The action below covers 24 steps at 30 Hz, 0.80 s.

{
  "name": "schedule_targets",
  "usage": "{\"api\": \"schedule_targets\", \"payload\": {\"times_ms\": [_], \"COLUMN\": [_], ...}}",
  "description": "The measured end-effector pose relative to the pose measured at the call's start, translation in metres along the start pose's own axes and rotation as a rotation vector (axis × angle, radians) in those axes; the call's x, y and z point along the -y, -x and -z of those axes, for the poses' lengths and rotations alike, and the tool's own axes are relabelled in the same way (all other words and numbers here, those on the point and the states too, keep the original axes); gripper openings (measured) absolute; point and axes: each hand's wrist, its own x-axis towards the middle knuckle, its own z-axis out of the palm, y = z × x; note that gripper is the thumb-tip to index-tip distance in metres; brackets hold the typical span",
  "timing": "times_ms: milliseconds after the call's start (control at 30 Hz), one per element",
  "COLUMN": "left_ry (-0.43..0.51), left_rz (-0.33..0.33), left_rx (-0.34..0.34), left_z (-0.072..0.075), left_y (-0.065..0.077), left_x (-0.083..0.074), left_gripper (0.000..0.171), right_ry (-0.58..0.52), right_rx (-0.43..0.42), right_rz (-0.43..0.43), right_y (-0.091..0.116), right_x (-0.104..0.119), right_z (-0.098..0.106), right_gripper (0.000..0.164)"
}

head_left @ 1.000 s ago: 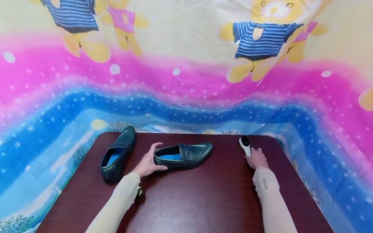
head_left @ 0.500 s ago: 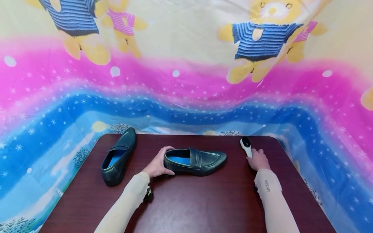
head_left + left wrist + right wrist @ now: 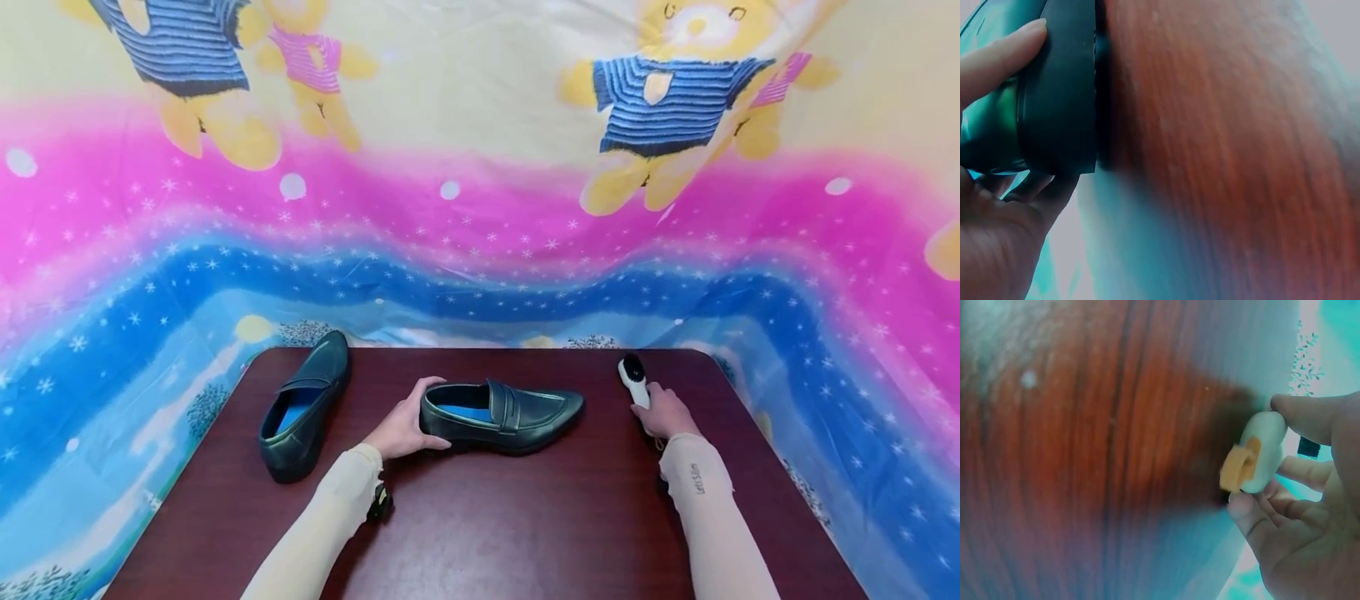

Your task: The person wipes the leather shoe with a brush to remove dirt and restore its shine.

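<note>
A dark shoe [image 3: 532,417] sits upright in the middle of the surface [image 3: 510,517], toe to the person's right, blue insole [image 3: 468,411] showing. The left hand [image 3: 401,429] wraps its heel: this grip holds the shoe, thumb on the near side, fingers on the far side. Well apart to the right, the right hand [image 3: 667,412] pinches the white handle of a brush [image 3: 636,388] between thumb and fingers; its black bristles lie toward the far edge, and an orange loop [image 3: 1236,469] shows at the handle's end. The other shoe [image 3: 311,387] stands at the left, toe pointing away. Pale sleeves [image 3: 322,500] cover both arms. A bear-print cloth [image 3: 480,233] hangs behind.
</note>
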Motion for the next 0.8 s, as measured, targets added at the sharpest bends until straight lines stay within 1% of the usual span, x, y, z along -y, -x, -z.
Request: {"api": "schedule_targets", "payload": {"times_ms": [100, 133, 233, 300, 333, 433, 533, 600, 700, 800], "left_ry": [-0.001, -0.001, 0.017, 0.030, 0.039, 0.069, 0.094, 0.110, 0.144, 0.190], "left_rz": [-0.014, -0.019, -0.040, -0.042, -0.041, -0.025, -0.004, 0.017, 0.031, 0.024], "left_rx": [0.024, 0.033, 0.055, 0.072, 0.081, 0.103, 0.113, 0.117, 0.120, 0.125], "left_z": [0.001, 0.002, 0.003, 0.003, 0.003, 0.003, 0.002, 0.002, 0.000, -0.002], "left_y": [0.002, 0.002, 0.003, 0.003, 0.003, 0.003, 0.003, 0.004, 0.003, 0.003], "left_x": [-0.001, -0.001, -0.002, -0.003, -0.003, -0.003, -0.003, -0.004, -0.005, -0.006], "left_gripper": [0.108, 0.109, 0.113, 0.116, 0.117, 0.119, 0.117, 0.116, 0.116, 0.112], "right_ry": [-0.047, -0.089, -0.242, -0.359, -0.420, -0.568, -0.714, -0.805, -0.921, -1.031], "right_rx": [0.049, 0.073, 0.144, 0.177, 0.186, 0.173, 0.139, 0.104, 0.044, 0.013], "right_rz": [0.006, -0.006, -0.018, -0.029, -0.020, 0.038, 0.114, 0.152, 0.224, 0.297], "right_y": [0.007, 0.009, 0.013, 0.015, 0.015, 0.016, 0.018, 0.019, 0.023, 0.027], "right_x": [0.003, 0.004, 0.005, 0.005, 0.004, 0.003, 0.005, 0.010, 0.023, 0.038], "right_z": [0.007, 0.009, 0.014, 0.016, 0.017, 0.018, 0.021, 0.026, 0.033, 0.041], "right_gripper": [0.061, 0.059, 0.051, 0.047, 0.045, 0.048, 0.054, 0.056, 0.051, 0.038]}}
